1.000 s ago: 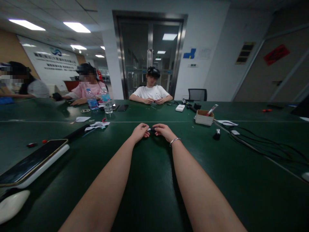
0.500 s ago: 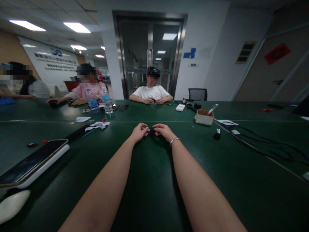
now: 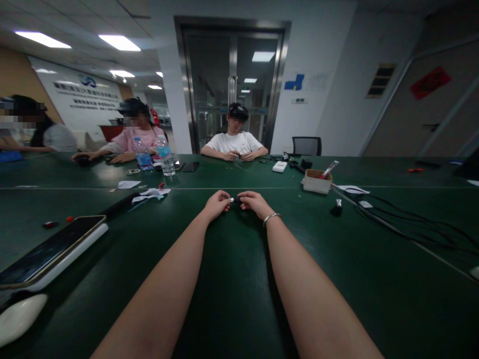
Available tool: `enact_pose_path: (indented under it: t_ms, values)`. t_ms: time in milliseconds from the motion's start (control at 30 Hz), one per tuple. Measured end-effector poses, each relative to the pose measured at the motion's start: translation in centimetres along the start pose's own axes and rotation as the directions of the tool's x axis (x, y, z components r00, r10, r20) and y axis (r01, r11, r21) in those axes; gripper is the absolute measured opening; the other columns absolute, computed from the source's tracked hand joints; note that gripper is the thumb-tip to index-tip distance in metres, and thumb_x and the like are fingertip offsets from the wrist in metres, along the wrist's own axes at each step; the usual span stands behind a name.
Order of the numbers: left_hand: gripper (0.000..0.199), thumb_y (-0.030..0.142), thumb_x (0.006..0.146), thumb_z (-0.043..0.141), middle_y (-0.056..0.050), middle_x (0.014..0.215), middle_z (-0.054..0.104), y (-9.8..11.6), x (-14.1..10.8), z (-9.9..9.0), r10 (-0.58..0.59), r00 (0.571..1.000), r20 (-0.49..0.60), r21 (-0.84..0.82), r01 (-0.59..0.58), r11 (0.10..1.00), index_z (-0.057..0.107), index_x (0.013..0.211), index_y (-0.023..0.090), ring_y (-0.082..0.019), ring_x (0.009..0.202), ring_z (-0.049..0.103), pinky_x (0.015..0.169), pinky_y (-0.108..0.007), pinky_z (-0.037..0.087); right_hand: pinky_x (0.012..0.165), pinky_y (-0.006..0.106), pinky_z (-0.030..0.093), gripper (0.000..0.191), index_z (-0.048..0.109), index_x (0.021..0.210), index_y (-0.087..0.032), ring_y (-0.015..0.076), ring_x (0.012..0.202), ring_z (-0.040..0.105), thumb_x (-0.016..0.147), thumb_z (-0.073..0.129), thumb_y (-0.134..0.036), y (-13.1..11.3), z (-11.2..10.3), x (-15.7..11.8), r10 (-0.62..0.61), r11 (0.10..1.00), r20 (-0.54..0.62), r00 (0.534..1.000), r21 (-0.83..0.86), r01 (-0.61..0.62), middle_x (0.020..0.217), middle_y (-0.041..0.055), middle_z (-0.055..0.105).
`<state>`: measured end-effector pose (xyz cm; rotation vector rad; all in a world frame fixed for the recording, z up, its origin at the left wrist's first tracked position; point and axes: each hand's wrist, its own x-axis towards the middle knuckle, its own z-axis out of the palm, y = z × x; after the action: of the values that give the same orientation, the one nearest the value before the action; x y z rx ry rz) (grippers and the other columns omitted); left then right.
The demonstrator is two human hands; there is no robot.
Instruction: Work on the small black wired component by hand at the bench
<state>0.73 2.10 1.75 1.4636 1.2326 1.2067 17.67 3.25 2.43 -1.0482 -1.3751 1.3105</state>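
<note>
My left hand (image 3: 217, 204) and my right hand (image 3: 255, 202) meet over the middle of the green table (image 3: 235, 279). Between their fingertips is a small black-and-silver cylinder-like piece (image 3: 234, 200), too small to name for certain. The left fingers pinch its silver end, and the right fingers close round its dark end, hiding much of it. A silver bangle (image 3: 271, 218) circles my right wrist. To the right, apart from both hands, stands another small black object with a silver top (image 3: 337, 207).
A phone (image 3: 56, 244) lies on a white box at the left, near a white rounded object (image 3: 21, 319). Bottles (image 3: 165, 157) and paper scraps (image 3: 151, 194) sit beyond. At right are a small box (image 3: 317, 182) and black cables (image 3: 407, 219). Several people sit across.
More of the silver part shows between my fingertips than before. Both arms stay nearly in place.
</note>
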Motion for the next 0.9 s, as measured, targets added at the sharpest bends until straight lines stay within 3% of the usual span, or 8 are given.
enact_pose_path:
  t_ms: [333,500,700,900]
  values:
    - [0.010,0.019,0.080,0.061,0.001,0.070,0.057,-0.76,0.46,-0.08,0.038,0.998,-0.041,0.001,-0.038,0.999,0.055,0.086,0.014,-0.006,0.053,0.056,0.050,-0.018,0.047,0.046,0.015,0.050,0.017,0.065,0.085,-0.011,0.0058,0.043,0.056,0.078,0.055,0.001,0.01,0.03,-0.05,-0.011,1.000,0.012,1.000,0.011,0.011,0.058,-0.0003,0.063]
    - [0.012,0.028,0.086,0.053,0.003,0.060,0.053,-0.47,0.39,-0.14,0.039,0.999,-0.018,0.046,-0.039,0.998,0.055,0.087,0.016,-0.007,0.048,0.053,0.047,-0.018,0.044,0.047,0.015,0.050,0.018,0.066,0.087,-0.011,0.0060,0.044,0.056,0.079,0.055,0.001,0.13,-0.07,0.09,-0.012,1.000,0.015,1.000,0.007,0.011,0.057,-0.0003,0.063]
    - [0.017,0.024,0.076,0.066,0.003,0.063,0.054,-0.37,0.20,-0.40,0.065,0.997,0.049,0.032,-0.066,0.997,0.059,0.089,0.016,-0.008,0.053,0.055,0.050,-0.018,0.046,0.047,0.016,0.051,0.018,0.065,0.088,-0.011,0.0065,0.044,0.057,0.079,0.054,0.000,0.05,-0.09,0.08,-0.003,1.000,0.013,1.000,0.017,0.003,0.055,-0.0004,0.062]
    - [0.011,0.022,0.081,0.060,0.000,0.065,0.058,-0.40,0.41,-0.23,-0.001,1.000,0.004,0.008,0.001,1.000,0.059,0.086,0.012,-0.007,0.050,0.054,0.052,-0.019,0.046,0.047,0.016,0.051,0.018,0.065,0.087,-0.011,0.0063,0.044,0.057,0.079,0.054,0.001,0.02,-0.08,-0.04,-0.010,1.000,0.014,1.000,0.002,0.010,0.056,-0.0003,0.062]
